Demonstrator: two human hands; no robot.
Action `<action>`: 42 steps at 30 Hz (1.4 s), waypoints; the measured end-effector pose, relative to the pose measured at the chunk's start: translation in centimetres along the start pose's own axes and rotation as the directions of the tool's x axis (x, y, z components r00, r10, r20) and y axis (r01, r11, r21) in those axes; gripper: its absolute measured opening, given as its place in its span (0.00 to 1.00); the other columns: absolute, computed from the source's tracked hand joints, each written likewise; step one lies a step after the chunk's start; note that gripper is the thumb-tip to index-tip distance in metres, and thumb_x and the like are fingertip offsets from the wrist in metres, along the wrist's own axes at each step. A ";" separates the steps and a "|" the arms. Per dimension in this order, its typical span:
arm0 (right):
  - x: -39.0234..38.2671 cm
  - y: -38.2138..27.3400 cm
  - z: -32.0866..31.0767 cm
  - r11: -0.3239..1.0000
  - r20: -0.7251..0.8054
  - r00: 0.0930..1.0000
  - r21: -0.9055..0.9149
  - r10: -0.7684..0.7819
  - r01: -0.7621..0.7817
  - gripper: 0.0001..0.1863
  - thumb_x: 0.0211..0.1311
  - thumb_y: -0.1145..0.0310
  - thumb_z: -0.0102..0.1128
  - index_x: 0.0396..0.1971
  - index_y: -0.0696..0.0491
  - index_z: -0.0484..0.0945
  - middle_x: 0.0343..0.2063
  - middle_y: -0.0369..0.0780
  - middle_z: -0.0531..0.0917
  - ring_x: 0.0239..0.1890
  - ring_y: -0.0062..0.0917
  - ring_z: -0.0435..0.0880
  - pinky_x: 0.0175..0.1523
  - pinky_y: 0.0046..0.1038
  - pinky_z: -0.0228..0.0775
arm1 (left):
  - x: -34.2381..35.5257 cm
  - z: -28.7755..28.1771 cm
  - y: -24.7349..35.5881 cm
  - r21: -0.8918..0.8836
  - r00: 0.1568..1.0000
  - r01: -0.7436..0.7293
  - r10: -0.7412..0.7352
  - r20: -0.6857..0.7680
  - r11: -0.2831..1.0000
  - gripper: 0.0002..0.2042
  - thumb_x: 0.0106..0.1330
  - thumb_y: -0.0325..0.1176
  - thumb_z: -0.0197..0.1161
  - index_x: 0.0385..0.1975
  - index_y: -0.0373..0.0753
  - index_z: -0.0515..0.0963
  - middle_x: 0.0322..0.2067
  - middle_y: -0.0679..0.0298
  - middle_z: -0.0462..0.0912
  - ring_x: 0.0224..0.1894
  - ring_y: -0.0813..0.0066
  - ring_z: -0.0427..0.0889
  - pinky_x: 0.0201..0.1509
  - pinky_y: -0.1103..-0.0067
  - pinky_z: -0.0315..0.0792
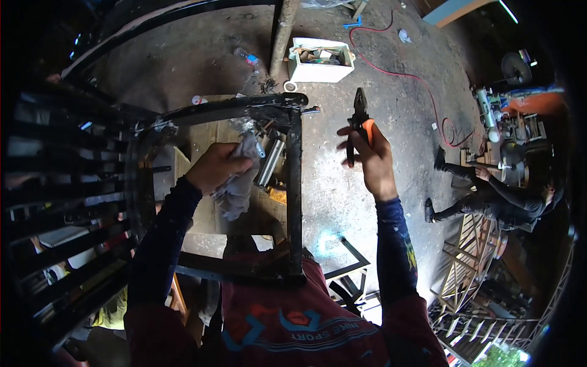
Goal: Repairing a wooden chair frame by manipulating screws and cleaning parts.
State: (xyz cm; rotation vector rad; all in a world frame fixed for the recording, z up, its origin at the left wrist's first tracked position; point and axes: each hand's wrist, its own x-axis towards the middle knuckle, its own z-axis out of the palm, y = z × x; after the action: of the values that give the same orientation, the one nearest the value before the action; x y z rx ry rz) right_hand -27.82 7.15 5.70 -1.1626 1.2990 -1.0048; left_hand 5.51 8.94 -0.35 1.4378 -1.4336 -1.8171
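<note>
In the head view, the left hand [221,166] gripped a gray rag [235,197] at nine o'clock, over a black frame's [295,196] open middle. The right hand [375,158] held pliers [361,116] near one o'clock, above the floor [333,208]. Its fingers [343,131] looked loose, so the pliers could slip and drop. The dangling rag might snag on the silver tube [271,164] close by.

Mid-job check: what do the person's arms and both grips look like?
Left grip and right grip are ungloved. Dark navy sleeves reach both wrists, the left pale-speckled, the right bearing a yellow marking; maroon shirt sleeves show above.
</note>
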 end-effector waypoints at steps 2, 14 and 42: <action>-1.6 -3.8 1.0 0.986 0.117 0.992 -0.167 0.039 -0.019 0.13 0.74 0.66 0.51 0.49 0.60 0.75 0.35 0.40 0.85 0.30 0.17 0.79 0.28 0.21 0.72 | -0.4 0.3 -1.1 -0.558 0.996 0.091 -0.072 0.056 0.825 0.12 0.71 0.34 0.60 0.48 0.34 0.79 0.41 0.68 0.84 0.40 0.80 0.82 0.47 0.80 0.76; -0.7 -9.5 9.6 0.806 0.645 0.542 -0.581 0.539 -0.112 0.16 0.70 0.75 0.55 0.55 0.61 0.69 0.41 0.42 0.86 0.36 0.23 0.89 0.18 0.16 0.68 | -0.7 -1.3 -8.3 0.655 0.991 0.116 -0.042 -0.127 0.747 0.16 0.59 0.41 0.68 0.28 0.30 0.82 0.24 0.52 0.85 0.31 0.62 0.86 0.41 0.71 0.78; -5.4 -3.8 4.7 0.961 0.408 0.871 -0.144 0.273 -0.234 0.19 0.68 0.72 0.51 0.55 0.64 0.66 0.35 0.46 0.84 0.36 0.32 0.89 0.24 0.21 0.79 | -1.2 4.2 -1.6 0.928 0.710 -0.056 0.668 -0.222 0.368 0.14 0.65 0.28 0.59 0.48 0.30 0.75 0.27 0.52 0.80 0.30 0.56 0.83 0.34 0.65 0.76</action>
State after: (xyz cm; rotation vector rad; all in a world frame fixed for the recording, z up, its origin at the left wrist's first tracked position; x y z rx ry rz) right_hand -23.13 12.10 10.00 -1.1628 1.1130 -0.4661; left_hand 2.69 12.48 -1.49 1.6135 -2.2023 -0.1019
